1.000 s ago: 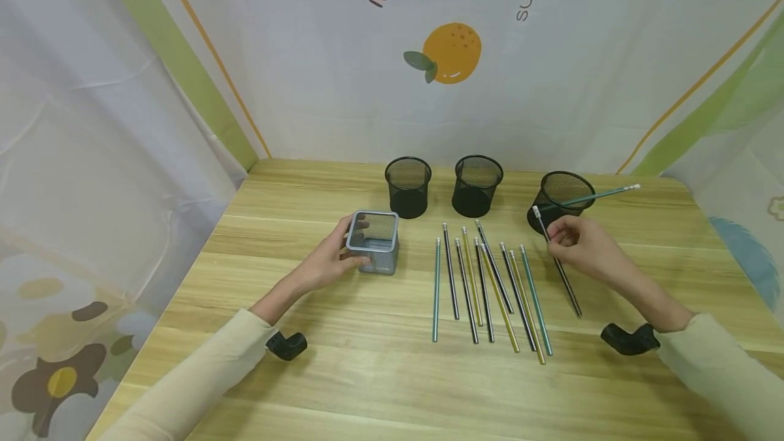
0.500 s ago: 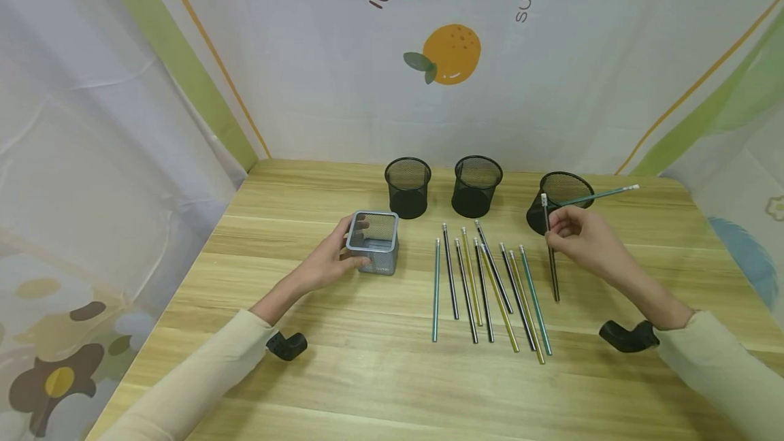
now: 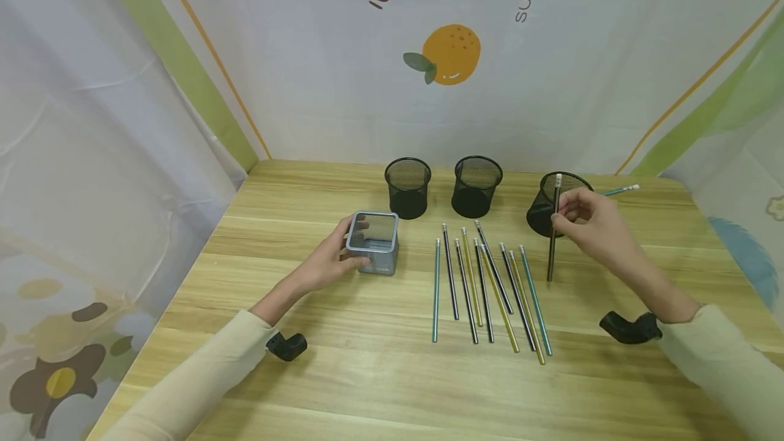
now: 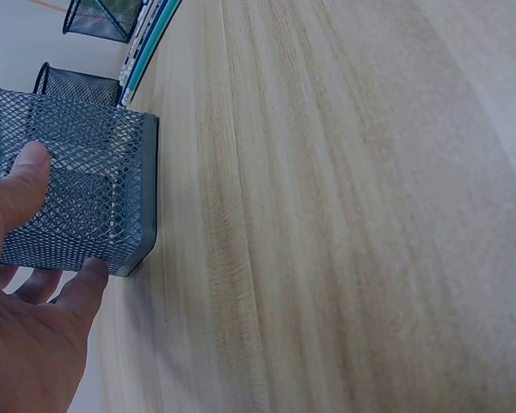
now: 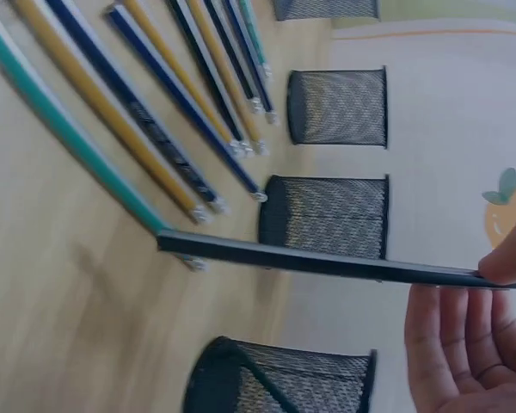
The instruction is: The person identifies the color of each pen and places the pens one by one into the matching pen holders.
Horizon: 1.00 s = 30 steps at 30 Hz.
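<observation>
My left hand [image 3: 327,260] grips a square grey mesh pen holder [image 3: 382,263] standing on the table. In the left wrist view its thumb presses one mesh wall of the pen holder [image 4: 86,206], and the other fingers reach along the side. My right hand [image 3: 588,220] pinches a black pencil [image 3: 552,250] near its white eraser end, and the pencil hangs almost upright, eraser up. Just behind that hand stands a round black mesh cup [image 3: 539,220], partly hidden. Inside leans a teal pencil [image 3: 621,190], its eraser end sticking out to the right.
Several pencils lie side by side mid-table, including a teal pencil [image 3: 437,291], a gold pencil [image 3: 504,312] and a dark pencil [image 3: 450,271]. Two more round mesh cups, a left cup [image 3: 408,199] and a middle cup [image 3: 473,199], stand before the printed curtain [image 3: 343,107].
My right hand has lifted the black pencil up and toward the right cup, swinging it from slanted to nearly upright. The left hand and square pen holder have stayed put.
</observation>
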Available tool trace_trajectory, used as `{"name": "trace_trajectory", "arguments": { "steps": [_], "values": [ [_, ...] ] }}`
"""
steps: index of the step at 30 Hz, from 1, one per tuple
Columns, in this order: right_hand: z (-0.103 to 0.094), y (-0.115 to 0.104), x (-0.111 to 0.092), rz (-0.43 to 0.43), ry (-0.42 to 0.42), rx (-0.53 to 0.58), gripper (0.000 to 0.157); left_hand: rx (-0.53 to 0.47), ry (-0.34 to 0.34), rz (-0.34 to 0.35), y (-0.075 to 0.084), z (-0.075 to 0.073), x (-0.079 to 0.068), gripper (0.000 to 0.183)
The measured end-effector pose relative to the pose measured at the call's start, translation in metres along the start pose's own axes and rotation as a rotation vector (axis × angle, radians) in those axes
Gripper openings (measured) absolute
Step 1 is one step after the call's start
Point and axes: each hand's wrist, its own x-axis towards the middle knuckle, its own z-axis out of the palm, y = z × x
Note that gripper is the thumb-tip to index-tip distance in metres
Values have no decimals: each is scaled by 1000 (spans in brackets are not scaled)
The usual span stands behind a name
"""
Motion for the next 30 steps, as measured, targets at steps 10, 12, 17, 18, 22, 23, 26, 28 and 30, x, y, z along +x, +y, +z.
{"name": "trace_trajectory", "arguments": {
  "steps": [10, 12, 17, 18, 22, 23, 26, 28, 30],
  "values": [
    [-12, -10, 12, -61, 157, 150, 8, 12, 0, -7, -1, 0, 0, 82],
    [-14, -12, 14, -60, 184, 227, 8, 10, -1, -5, -1, 0, 0, 82],
    [-14, -14, 17, -99, 249, 510, 9, 13, 0, 1, -1, -1, 0, 82],
    [-14, -14, 17, -110, 264, 551, 8, 14, -1, 1, -1, -1, 0, 82],
    [-12, -15, 19, -141, 308, 644, 7, 12, -1, -2, 0, -1, 0, 82],
    [-12, -15, 20, -142, 313, 663, 8, 12, -1, -3, 0, -1, 0, 82],
    [-11, -16, 22, -135, 330, 707, 8, 11, 0, -4, 0, -1, 1, 82],
    [-11, -17, 24, -132, 334, 726, 9, 15, 1, -7, 0, 0, 1, 82],
    [-11, -17, 25, -133, 337, 735, 8, 16, 2, -9, 0, 0, 0, 82]
  ]
}}
